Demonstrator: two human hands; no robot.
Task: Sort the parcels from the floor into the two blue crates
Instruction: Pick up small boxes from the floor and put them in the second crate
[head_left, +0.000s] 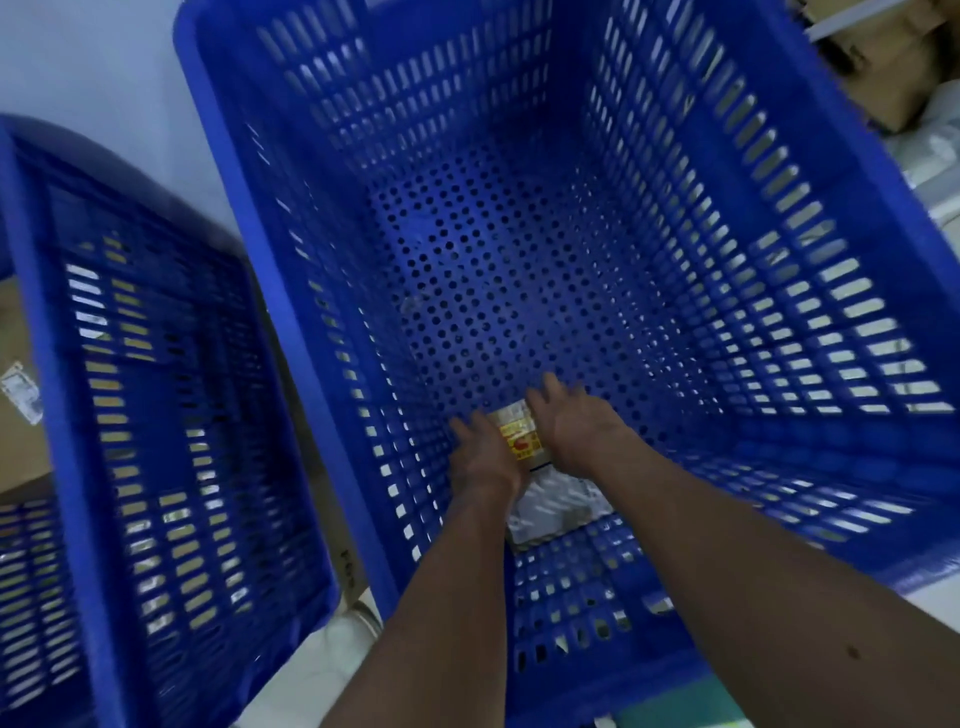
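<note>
The big blue crate (519, 234) surrounds both hands, its perforated floor stretching away beyond the fingertips and its slotted near wall rising under the forearms. A second blue crate (171, 441) stands well to the left of the left hand, apart from the first. Brown cardboard boxes (893, 67) lie far off beyond the right hand, outside the crate's wall.

The parcel (553, 501), wrapped in silvery grey with a white, yellow and red label at its far end, lies low in the big crate by the near wall, directly between the two hands and touching both. The right hand (569, 423) rests against its right side, fingers spread and straight. The left hand (483, 454) lies flat along its left side, fingers stretched forward; blur hides whether its thumb hooks over the parcel.
</note>
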